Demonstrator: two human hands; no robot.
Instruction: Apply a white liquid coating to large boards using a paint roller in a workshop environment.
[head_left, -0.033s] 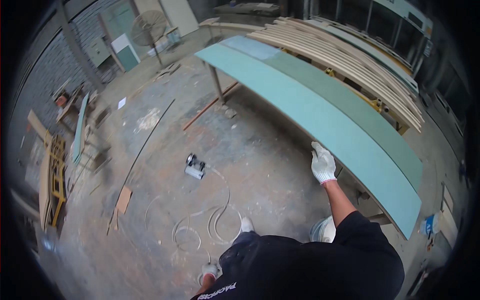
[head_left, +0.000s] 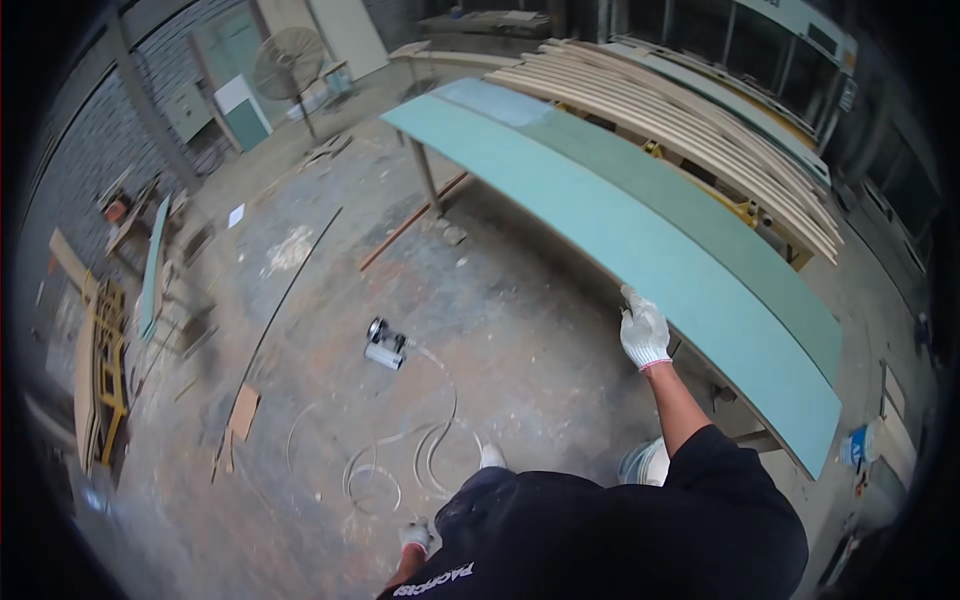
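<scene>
A long pale-green board (head_left: 640,235) slopes away in front of me on a raised stand. My right hand (head_left: 645,330), in a white knit glove, is at its near long edge, fingers bent against the rim; the fingertips are partly hidden. Low by my left side hangs my left hand (head_left: 415,535), also gloved, with curled fingers; what they hold, if anything, cannot be made out. A thin clear hose (head_left: 452,400) lies in loops on the floor close to that hand. It leads to a black-and-silver hand tool (head_left: 385,342) lying on the floor.
A darker green board (head_left: 700,235) adjoins the pale one, with wooden strips (head_left: 680,130) stacked beyond. By my right leg stands a white bucket (head_left: 645,463). A long thin rod (head_left: 285,310) and brown scrap (head_left: 243,412) lie left. A stand fan (head_left: 290,65) is farther back.
The view has shifted slightly, so the floor items sit a little further left and lower. My right hand stays at the board's edge; my left hand has shifted slightly.
</scene>
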